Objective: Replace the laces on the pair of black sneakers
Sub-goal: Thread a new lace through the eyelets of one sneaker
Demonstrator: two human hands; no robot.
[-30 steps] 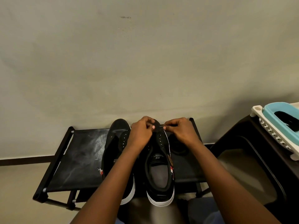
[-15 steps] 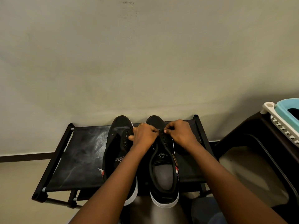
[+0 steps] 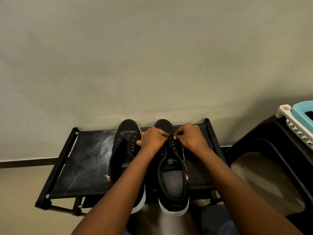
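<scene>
Both black sneakers [image 3: 149,167] set side by side on black rack shelf [image 3: 88,163], toes to wall [image 3: 152,56]. Left sneaker [image 3: 124,150] bare of lace, eyelets open. Left hand [image 3: 153,139] and right hand [image 3: 190,137] curled tight over front eyelets of right sneaker [image 3: 171,175], fingertips meeting; apparently pinching a lace, lace itself too dark to make out. Advised: keep lace end flat, feed squarely through eyelet, draw both sides even before next row. Shelf front edge under heels, which overhang it; avoid pulling rearward. Open shelf to left; dark cabinet [image 3: 271,150] and basket [image 3: 298,119] near on right.
</scene>
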